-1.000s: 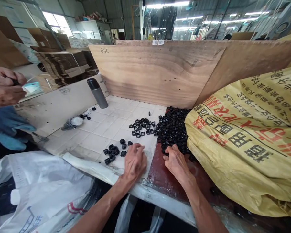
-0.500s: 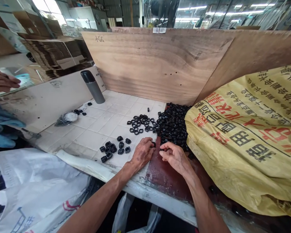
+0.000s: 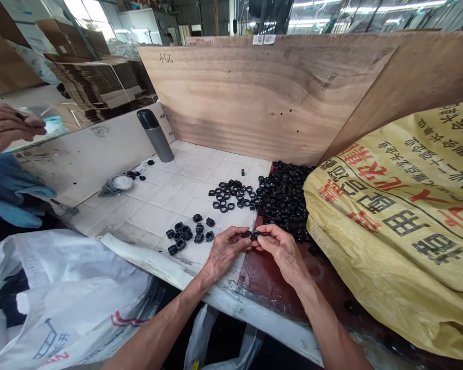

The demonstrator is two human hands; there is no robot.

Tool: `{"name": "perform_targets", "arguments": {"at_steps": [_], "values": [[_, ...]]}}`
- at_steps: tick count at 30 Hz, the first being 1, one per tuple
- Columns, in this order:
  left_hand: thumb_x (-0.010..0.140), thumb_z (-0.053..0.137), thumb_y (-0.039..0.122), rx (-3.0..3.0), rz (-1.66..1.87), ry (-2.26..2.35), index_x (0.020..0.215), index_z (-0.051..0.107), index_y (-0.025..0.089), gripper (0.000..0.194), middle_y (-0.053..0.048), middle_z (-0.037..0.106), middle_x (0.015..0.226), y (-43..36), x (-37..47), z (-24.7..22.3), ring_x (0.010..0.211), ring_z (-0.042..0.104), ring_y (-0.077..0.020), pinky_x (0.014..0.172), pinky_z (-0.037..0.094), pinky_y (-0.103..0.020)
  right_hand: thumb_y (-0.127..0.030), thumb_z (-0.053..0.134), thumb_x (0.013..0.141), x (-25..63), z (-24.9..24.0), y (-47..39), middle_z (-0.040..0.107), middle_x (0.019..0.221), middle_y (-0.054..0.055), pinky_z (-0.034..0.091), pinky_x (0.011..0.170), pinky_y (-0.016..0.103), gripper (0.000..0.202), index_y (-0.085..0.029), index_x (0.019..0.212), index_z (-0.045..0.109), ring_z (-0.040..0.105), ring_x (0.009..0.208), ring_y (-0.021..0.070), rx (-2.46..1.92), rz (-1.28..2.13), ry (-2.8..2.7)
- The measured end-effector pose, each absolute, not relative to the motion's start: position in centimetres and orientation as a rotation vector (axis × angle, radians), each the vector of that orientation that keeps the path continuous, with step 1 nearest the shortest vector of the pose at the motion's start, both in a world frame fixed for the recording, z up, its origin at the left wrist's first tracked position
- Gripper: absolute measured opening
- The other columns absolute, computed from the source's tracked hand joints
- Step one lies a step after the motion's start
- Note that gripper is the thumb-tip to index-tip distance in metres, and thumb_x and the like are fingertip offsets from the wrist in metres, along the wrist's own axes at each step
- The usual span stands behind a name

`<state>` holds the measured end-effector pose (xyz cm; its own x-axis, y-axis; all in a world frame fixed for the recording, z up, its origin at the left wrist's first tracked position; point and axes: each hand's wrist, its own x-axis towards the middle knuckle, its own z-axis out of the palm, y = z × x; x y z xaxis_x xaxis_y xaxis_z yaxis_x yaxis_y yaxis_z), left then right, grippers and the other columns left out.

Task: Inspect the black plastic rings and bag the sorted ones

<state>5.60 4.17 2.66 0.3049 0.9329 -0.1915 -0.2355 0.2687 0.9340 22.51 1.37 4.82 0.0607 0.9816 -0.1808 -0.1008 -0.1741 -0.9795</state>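
Observation:
Close together over the seam between the white tiled surface and the dark red board, my two hands each pinch a small black part. My left hand (image 3: 228,248) is closed on a black plastic ring (image 3: 247,235). A second black plastic piece (image 3: 256,235), partly hidden by the fingers, is in my right hand (image 3: 280,247). Just behind them lies a large pile of black rings (image 3: 285,198), with a looser group of rings (image 3: 226,194) at its left. Left of my hands stands a small cluster of thicker black parts (image 3: 183,234).
A yellow printed sack (image 3: 401,246) bulges at the right. A grey flask (image 3: 159,139) and a clear bag (image 3: 116,186) stand at the left. Wooden boards (image 3: 262,97) wall the back. A co-worker's hand (image 3: 11,126) shows at far left; a white sack (image 3: 73,293) hangs in front.
My hands have come together, and the left has lifted its ring from the surface to meet the piece in my right fingers. The view has shifted slightly.

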Motion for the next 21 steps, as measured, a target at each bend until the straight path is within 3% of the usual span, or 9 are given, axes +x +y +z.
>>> {"name": "perform_targets", "arguments": {"at_steps": [5, 10, 13, 16, 21], "values": [[0.075, 0.081, 0.033, 0.906, 0.970, 0.905, 0.108, 0.071, 0.012, 0.041, -0.008, 0.079, 0.085, 4.31, 5.29, 3.44, 0.075, 0.075, -0.0191, 0.082, 0.059, -0.034, -0.039, 0.075, 0.075, 22.33, 4.18, 1.62, 0.073, 0.095, 0.006, 0.060, 0.075, 0.033, 0.032, -0.017, 0.098, 0.067, 0.072, 0.088, 0.0221, -1.289, 1.276, -0.942], [0.080, 0.075, 0.031, 1.011, 0.985, 0.906, 0.114, 0.071, 0.016, 0.037, -0.005, 0.077, 0.078, 4.18, 5.29, 3.36, 0.074, 0.074, -0.0190, 0.083, 0.060, -0.036, -0.034, 0.072, 0.078, 21.97, 4.38, 1.47, 0.072, 0.100, 0.006, 0.059, 0.082, 0.033, 0.026, -0.019, 0.098, 0.068, 0.070, 0.088, 0.0198, -1.329, 1.165, -1.134], [0.082, 0.072, 0.028, 1.086, 1.041, 0.874, 0.115, 0.073, 0.019, 0.035, -0.005, 0.075, 0.094, 4.09, 5.13, 3.52, 0.084, 0.072, -0.0186, 0.089, 0.057, -0.035, -0.032, 0.067, 0.082, 21.75, 4.52, 1.22, 0.072, 0.104, 0.006, 0.058, 0.081, 0.032, 0.020, -0.020, 0.099, 0.068, 0.070, 0.089, 0.0198, -1.337, 1.023, -1.285], [0.080, 0.075, 0.028, 1.068, 1.080, 0.817, 0.111, 0.075, 0.020, 0.032, -0.006, 0.070, 0.109, 4.21, 4.97, 3.45, 0.089, 0.070, -0.0179, 0.085, 0.057, -0.031, -0.029, 0.065, 0.086, 21.65, 4.44, 1.03, 0.072, 0.105, 0.006, 0.058, 0.081, 0.031, 0.017, -0.021, 0.099, 0.069, 0.070, 0.089, 0.0197, -1.301, 0.960, -1.390], [0.080, 0.078, 0.029, 0.905, 1.039, 0.743, 0.115, 0.071, 0.018, 0.037, -0.005, 0.073, 0.095, 4.48, 4.86, 2.83, 0.080, 0.070, -0.0154, 0.085, 0.056, -0.031, -0.032, 0.066, 0.087, 21.66, 4.19, 1.08, 0.072, 0.101, 0.005, 0.059, 0.079, 0.030, 0.020, -0.022, 0.104, 0.066, 0.071, 0.086, 0.0193, -1.273, 0.941, -1.284]]}}
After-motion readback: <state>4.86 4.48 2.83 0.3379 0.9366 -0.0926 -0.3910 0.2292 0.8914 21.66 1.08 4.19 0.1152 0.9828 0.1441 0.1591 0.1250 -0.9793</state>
